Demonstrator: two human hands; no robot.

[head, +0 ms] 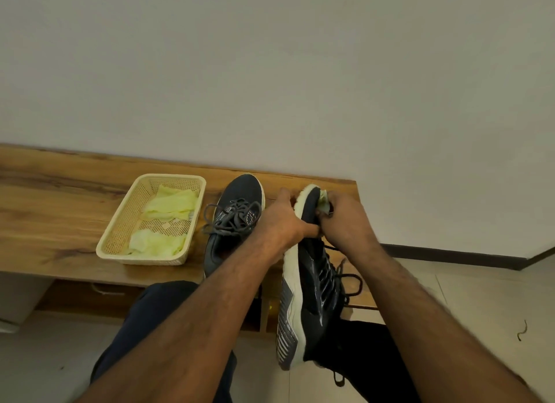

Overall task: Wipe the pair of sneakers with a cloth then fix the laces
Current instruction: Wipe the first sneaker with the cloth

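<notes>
A dark sneaker (312, 288) with a white sole is held up on its side over my lap, toe toward the wall. My left hand (282, 219) grips its toe end from the sole side, thumb across the upper. At the toe, my right hand (342, 219) presses a pale yellow-green cloth (323, 199) against the shoe; only a small part of the cloth shows above the fingers. Loose dark laces hang from the held shoe. The second dark sneaker (232, 222) lies upright on the wooden bench (60, 198) with its laces tangled on top.
A cream plastic basket (126, 222) sits on the bench left of the shoes, with two more yellow-green cloths inside. The bench stands against a plain wall; its right end is just past the held shoe. My dark-trousered legs are below, over a tiled floor.
</notes>
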